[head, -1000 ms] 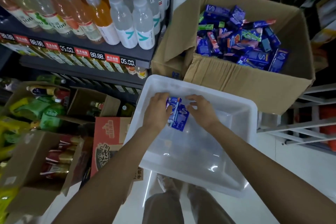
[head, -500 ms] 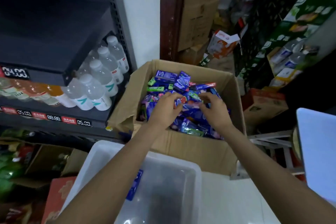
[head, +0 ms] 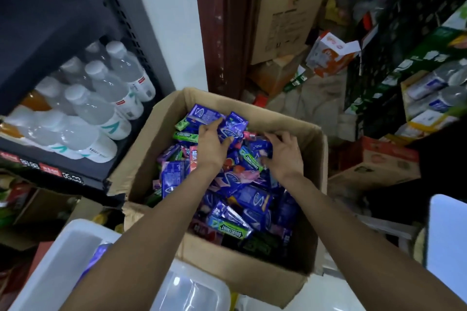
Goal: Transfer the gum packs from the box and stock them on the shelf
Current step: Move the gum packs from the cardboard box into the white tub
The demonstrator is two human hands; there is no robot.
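An open cardboard box (head: 161, 131) holds several gum packs, mostly blue with some green and pink ones. Both my hands reach into it. My left hand (head: 212, 146) grips a blue gum pack (head: 232, 128) at the far side of the heap, lifted a little above the pile. My right hand (head: 285, 156) lies on the heap to the right, its fingers curled round another blue gum pack (head: 260, 146). A clear plastic bin (head: 63, 260) stands in front of the box at the lower left, with a blue pack (head: 97, 255) in it, partly hidden by my left forearm.
A dark shelf (head: 83, 171) at the left carries water bottles (head: 101, 108) and price tags. Cardboard cartons and drink packs crowd the floor behind and to the right of the box. A white panel (head: 447, 235) stands at the right edge.
One second ago both hands held a blue pack over the clear bin. They then moved up into the cardboard box, and each now grips a blue pack there.
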